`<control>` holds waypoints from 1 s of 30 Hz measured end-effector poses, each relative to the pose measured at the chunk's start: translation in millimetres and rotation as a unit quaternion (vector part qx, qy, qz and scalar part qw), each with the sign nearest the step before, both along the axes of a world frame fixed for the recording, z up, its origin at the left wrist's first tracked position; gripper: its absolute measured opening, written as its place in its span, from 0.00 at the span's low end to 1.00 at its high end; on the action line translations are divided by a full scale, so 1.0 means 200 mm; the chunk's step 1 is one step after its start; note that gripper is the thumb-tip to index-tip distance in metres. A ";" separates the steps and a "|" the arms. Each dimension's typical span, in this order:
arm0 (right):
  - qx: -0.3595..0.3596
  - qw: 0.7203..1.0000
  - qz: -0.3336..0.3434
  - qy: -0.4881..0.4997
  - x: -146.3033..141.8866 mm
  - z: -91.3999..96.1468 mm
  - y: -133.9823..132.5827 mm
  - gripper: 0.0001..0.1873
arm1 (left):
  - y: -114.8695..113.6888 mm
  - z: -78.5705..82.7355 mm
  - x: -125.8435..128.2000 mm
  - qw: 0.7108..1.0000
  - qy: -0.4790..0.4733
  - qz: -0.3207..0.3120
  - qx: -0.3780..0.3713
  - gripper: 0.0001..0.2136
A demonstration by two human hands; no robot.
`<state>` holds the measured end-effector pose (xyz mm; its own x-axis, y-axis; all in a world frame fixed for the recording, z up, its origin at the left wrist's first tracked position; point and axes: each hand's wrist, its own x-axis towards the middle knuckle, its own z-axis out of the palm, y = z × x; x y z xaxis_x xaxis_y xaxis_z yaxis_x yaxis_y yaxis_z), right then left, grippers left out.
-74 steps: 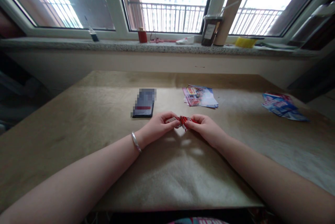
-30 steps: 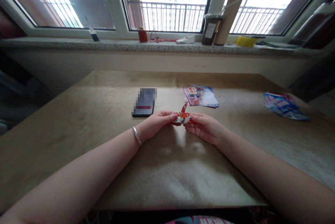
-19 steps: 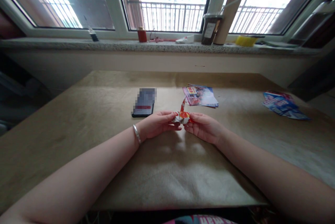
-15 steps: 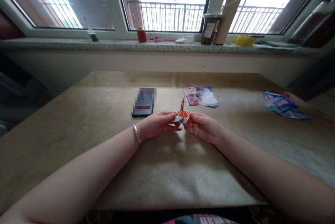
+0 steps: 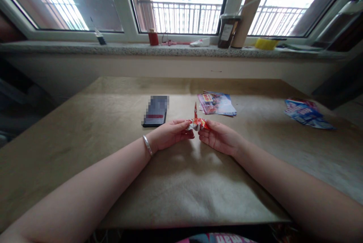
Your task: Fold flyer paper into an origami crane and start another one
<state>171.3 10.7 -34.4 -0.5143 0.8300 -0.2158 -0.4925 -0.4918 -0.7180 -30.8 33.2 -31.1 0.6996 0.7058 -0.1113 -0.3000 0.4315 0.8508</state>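
Note:
A small piece of folded paper (image 5: 197,123), printed red, orange and white, is held just above the table between my two hands. From its far side a narrow red pointed strip sticks up. My left hand (image 5: 174,134), with a silver bracelet at the wrist, pinches the paper's left end between thumb and fingers. At the right end, my right hand (image 5: 219,136) grips it the same way, its lower fingers curled beneath. The fingertips cover both ends of the paper.
A phone (image 5: 155,111) lies beyond my left hand on the brown table (image 5: 181,193). Printed leaflets (image 5: 219,103) rest beyond my right hand, and blue leaflets (image 5: 307,114) lie far right. On the windowsill (image 5: 124,49) stand a red bottle (image 5: 153,38), a dark container (image 5: 226,31) and a cardboard tube (image 5: 249,14).
The folded paper has tipped slightly, and its red strip now stands more upright and a little further left. Both hands keep their hold and have barely shifted.

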 end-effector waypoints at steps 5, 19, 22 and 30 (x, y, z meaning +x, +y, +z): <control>-0.042 0.999 -0.017 -0.008 0.00 0.01 0.00 0.11 | 0.00 0.00 0.00 1.000 -0.017 0.023 -0.001 0.10; 0.001 0.998 -0.062 -0.024 0.02 0.02 0.00 0.11 | -0.01 0.00 0.00 0.999 -0.018 0.023 -0.021 0.12; 0.014 0.996 -0.076 -0.046 0.03 0.02 0.01 0.12 | -0.01 0.01 -0.01 0.998 -0.016 0.042 -0.033 0.11; -0.011 0.994 -0.105 -0.030 0.03 0.03 0.02 0.14 | 0.00 0.01 -0.01 0.995 -0.035 0.070 -0.066 0.09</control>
<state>176.9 13.9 -28.5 -0.3164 0.9121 -0.2606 -0.5426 -0.3994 -0.7390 -33.1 32.8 -28.4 0.6050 0.7792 -0.1638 -0.4215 0.4880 0.7643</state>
